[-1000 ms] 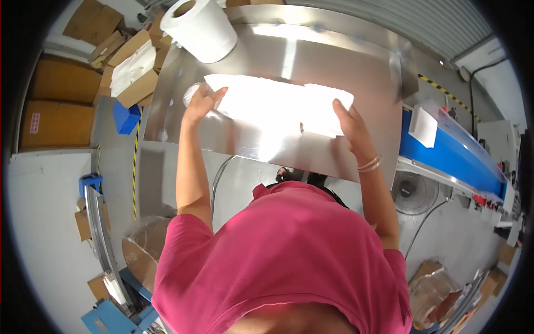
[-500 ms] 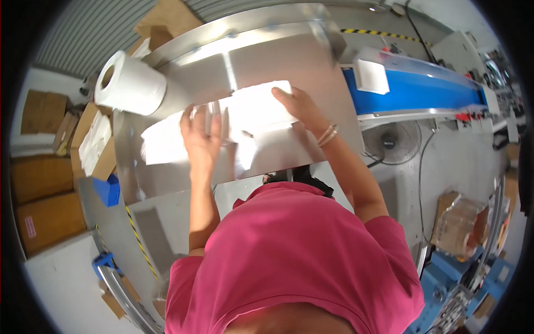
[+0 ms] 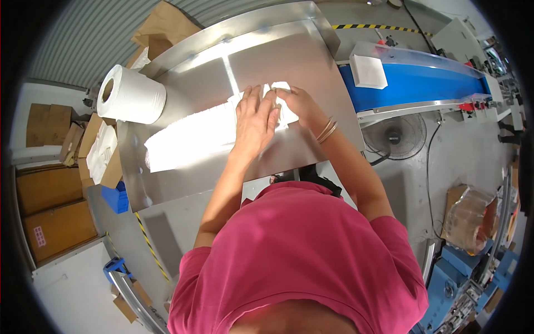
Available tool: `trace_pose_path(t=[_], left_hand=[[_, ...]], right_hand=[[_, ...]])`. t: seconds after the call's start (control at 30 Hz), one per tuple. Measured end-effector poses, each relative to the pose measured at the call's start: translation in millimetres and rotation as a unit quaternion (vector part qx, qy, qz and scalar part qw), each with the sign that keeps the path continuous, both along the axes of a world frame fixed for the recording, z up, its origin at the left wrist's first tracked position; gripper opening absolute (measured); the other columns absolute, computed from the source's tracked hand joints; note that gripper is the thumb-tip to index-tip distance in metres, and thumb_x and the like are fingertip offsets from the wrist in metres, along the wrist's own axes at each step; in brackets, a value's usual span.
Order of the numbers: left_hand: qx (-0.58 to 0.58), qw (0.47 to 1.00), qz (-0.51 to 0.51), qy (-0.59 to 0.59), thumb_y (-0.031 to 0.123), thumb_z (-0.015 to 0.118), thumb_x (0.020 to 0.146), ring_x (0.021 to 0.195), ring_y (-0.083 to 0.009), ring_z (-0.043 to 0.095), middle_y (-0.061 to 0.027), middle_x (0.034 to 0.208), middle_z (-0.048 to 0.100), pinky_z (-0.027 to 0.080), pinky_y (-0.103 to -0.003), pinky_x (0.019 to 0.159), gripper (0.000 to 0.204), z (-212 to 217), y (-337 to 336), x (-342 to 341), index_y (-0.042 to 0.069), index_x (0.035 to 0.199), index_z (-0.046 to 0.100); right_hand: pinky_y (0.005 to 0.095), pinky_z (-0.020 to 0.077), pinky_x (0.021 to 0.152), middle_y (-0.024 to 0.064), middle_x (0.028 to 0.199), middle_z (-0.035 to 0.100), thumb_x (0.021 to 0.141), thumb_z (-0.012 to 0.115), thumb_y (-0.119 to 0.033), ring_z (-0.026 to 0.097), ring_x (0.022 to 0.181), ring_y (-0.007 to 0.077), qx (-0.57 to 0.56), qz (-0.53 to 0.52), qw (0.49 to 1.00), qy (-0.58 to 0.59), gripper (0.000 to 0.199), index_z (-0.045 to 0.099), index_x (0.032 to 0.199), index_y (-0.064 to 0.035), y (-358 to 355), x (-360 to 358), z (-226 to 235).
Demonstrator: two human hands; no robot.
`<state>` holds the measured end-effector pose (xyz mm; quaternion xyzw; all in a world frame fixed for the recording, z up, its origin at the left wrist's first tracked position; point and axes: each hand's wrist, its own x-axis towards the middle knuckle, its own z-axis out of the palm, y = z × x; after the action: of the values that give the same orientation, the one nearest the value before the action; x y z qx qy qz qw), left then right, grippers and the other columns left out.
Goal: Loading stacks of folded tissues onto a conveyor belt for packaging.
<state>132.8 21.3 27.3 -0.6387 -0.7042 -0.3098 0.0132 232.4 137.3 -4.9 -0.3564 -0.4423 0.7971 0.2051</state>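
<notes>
A long row of white folded sheets (image 3: 192,136), packed side by side like tissues, lies across the shiny metal table (image 3: 311,139). My left hand (image 3: 255,121) rests over the row toward its right end, fingers stretched out and nearly flat. Close beside it, my right hand (image 3: 302,106) holds the short end portion of sheets (image 3: 282,86), thumb on top; its other fingers are partly hidden. A narrow gap shows between that end portion and the sheets under my left hand.
A big white roll (image 3: 130,94) stands at the table's left corner. Beside it are an open carton (image 3: 108,164) with white material and a blue bin (image 3: 115,197). To the right runs a blue conveyor belt (image 3: 423,89) bearing a white stack (image 3: 369,72); a floor fan (image 3: 394,136) stands below.
My left hand has moved right along the row, from its middle to beside my right hand. The gap in the middle has closed, and one now shows near the right end.
</notes>
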Motion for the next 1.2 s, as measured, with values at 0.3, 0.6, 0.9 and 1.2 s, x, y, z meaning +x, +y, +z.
trace_pose_path(t=[0.3, 0.6, 0.9, 1.2], left_hand=[[-0.011, 1.000, 0.012, 0.017, 0.017, 0.056, 0.086, 0.121, -0.0455, 0.035, -0.0267, 0.128, 0.041, 0.032, -0.049, 0.098, 0.025, -1.1, 6.7, 2.2, 0.002, 0.104, 0.061], [-0.037, 0.999, 0.004, 0.031, 0.016, 0.052, 0.089, 0.121, -0.0433, 0.036, -0.0292, 0.128, 0.040, 0.028, -0.046, 0.102, 0.026, -7.9, 7.8, 0.4, 0.000, 0.108, 0.059], [-0.041, 0.998, 0.021, 0.034, 0.015, 0.051, 0.089, 0.122, -0.0435, 0.035, -0.0272, 0.128, 0.041, 0.029, -0.050, 0.100, 0.023, 1.7, 4.7, 3.2, -0.003, 0.102, 0.059], [-0.073, 0.995, 0.055, 0.032, 0.015, 0.053, 0.090, 0.123, -0.0392, 0.037, -0.0239, 0.131, 0.040, 0.032, -0.044, 0.100, 0.022, 3.6, 9.9, 9.6, -0.001, 0.103, 0.060]], right_hand=[[0.0321, 0.0477, 0.064, 0.0151, 0.085, 0.063, 0.086, 0.047, -0.020, 0.061, 0.073, 0.0196, 0.153, -0.056, 0.983, -0.083, 0.030, 0.057, 0.096, 0.0062, 23.7, 40.9, -26.6], [0.0288, 0.0447, 0.045, 0.0103, 0.072, 0.061, 0.072, 0.069, -0.028, 0.057, 0.056, 0.0163, 0.272, 0.090, 0.951, -0.115, 0.040, 0.060, 0.092, 0.0054, 50.3, 89.3, -57.7], [0.0248, 0.0487, 0.056, 0.0061, 0.081, 0.063, 0.074, 0.067, -0.024, 0.059, 0.068, 0.0126, 0.199, 0.192, 0.946, -0.169, 0.037, 0.063, 0.101, 0.0000, 57.2, 169.9, -6.7], [0.0176, 0.0486, 0.061, -0.0009, 0.084, 0.060, 0.077, 0.072, -0.021, 0.056, 0.071, 0.0070, 0.038, -0.245, 0.966, -0.076, 0.032, 0.059, 0.103, -0.0066, 199.5, 332.7, -7.6]])
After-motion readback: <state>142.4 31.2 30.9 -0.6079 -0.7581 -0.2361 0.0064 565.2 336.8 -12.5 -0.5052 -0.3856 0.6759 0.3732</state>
